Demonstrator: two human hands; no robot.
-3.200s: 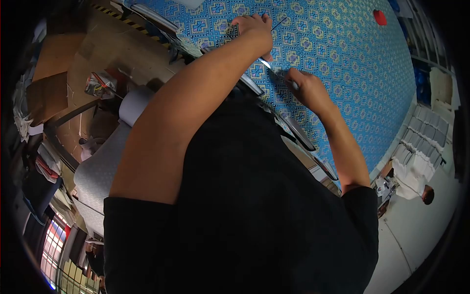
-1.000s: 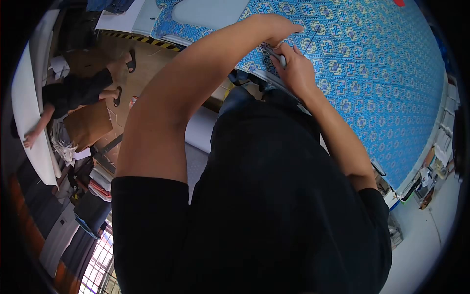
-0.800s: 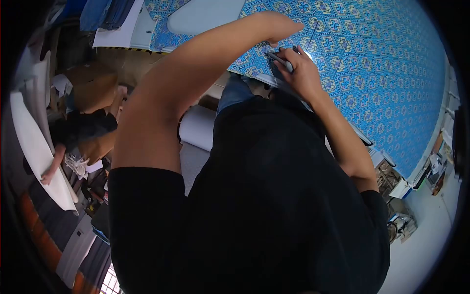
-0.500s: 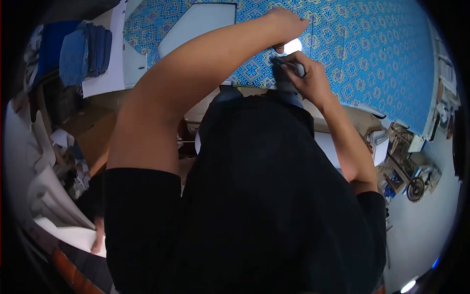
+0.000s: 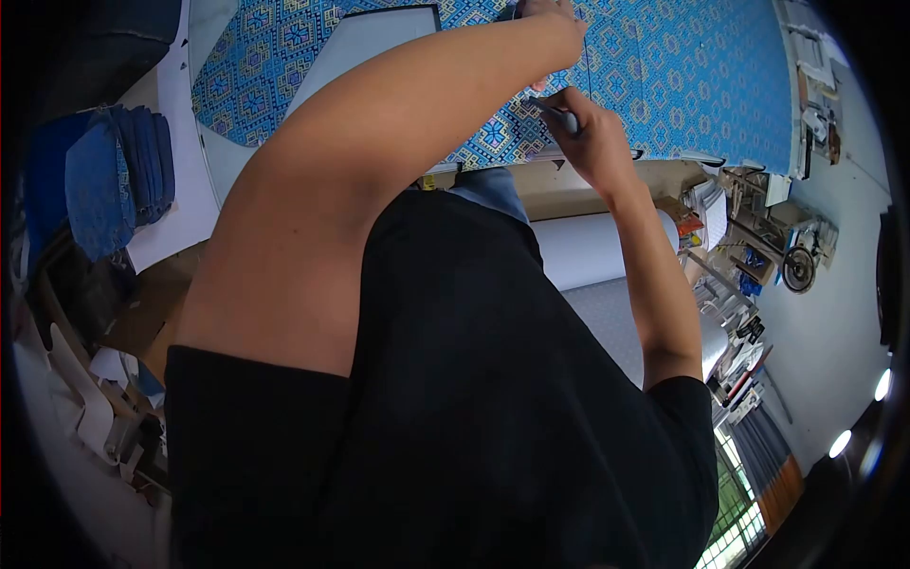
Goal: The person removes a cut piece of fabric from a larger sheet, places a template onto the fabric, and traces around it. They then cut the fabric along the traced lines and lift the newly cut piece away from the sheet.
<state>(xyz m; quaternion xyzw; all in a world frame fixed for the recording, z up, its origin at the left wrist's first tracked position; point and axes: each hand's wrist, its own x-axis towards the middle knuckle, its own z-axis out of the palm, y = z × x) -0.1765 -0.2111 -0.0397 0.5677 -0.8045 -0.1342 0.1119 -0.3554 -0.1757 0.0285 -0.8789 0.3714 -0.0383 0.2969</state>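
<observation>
My right hand (image 5: 599, 137) is closed around a slim grey pen-like tool (image 5: 563, 118), its dark tip pointing left, close over a blue patterned sheet (image 5: 682, 85). At the upper edge of the view is my left hand (image 5: 555, 21), above the same sheet, its fingers mostly hidden behind the wrist and forearm. A small dark object (image 5: 510, 11) shows right beside it. My left forearm crosses over a grey flat panel with a dark edge (image 5: 379, 33) lying on the patterned sheet. Thin dark lines run across the sheet to the right of my hands.
Folded denim (image 5: 118, 180) is stacked at the left on a white surface (image 5: 185, 223). Below the table's near edge lies a large pale roll (image 5: 588, 251). Tools and a dark wheel (image 5: 798, 269) stand along the right side.
The view has shifted and turned. My left hand has moved up toward the upper edge, away from my right hand. My right hand still grips the pen-like tool, and the bright glare between the hands is gone.
</observation>
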